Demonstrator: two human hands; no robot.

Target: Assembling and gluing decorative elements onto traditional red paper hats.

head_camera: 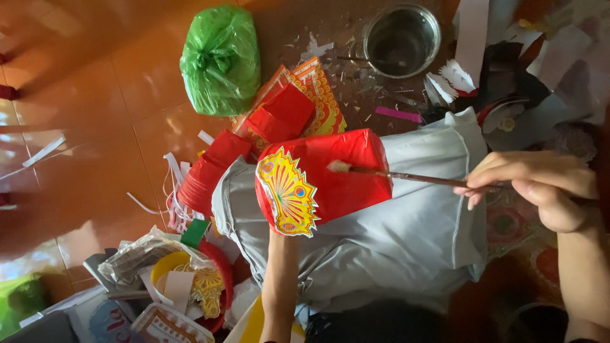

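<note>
Brush (406, 177) in right hand (534, 184) touching glossy red paper shell (343, 178).

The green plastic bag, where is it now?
In the head view, the green plastic bag lies on the floor at upper left, beside the stack of red and yellow paper, left of the metal bowl.
</note>
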